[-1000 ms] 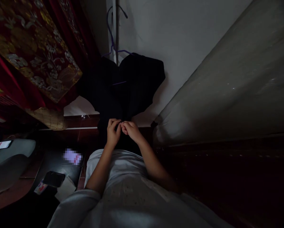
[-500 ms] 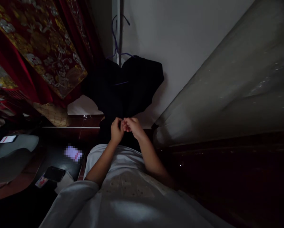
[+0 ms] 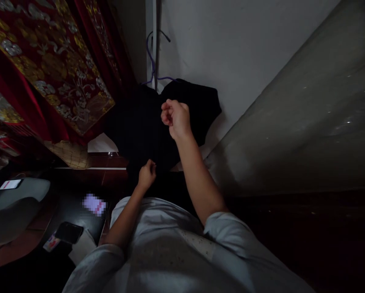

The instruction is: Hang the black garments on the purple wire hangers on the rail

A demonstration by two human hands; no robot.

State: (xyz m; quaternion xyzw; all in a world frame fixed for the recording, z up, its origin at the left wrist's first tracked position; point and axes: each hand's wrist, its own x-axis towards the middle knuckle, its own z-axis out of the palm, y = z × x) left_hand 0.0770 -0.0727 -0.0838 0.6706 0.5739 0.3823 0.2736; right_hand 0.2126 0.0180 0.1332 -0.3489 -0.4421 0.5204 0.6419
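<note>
A black garment (image 3: 139, 122) hangs from a purple hanger (image 3: 152, 61) against the white wall, straight ahead of me. My left hand (image 3: 147, 174) is low at the garment's bottom edge, its fingers pinched together on the dark cloth. My right hand (image 3: 175, 115) is raised in front of the upper part of the garment. It is closed in a pinch, and whatever it holds is too small to see in the dim light. Both forearms come up from my pale shirt (image 3: 164, 252).
Red cloth with gold embroidery (image 3: 48, 69) hangs at the left above a woven basket (image 3: 69, 154). A large grey-green panel (image 3: 292, 122) leans at the right. Low at the left are a dark phone (image 3: 68, 232), papers and a grey cushioned seat (image 3: 14, 203).
My right hand has left my left hand and risen up and slightly right, in front of the garment's upper part. My left hand stays low on the cloth.
</note>
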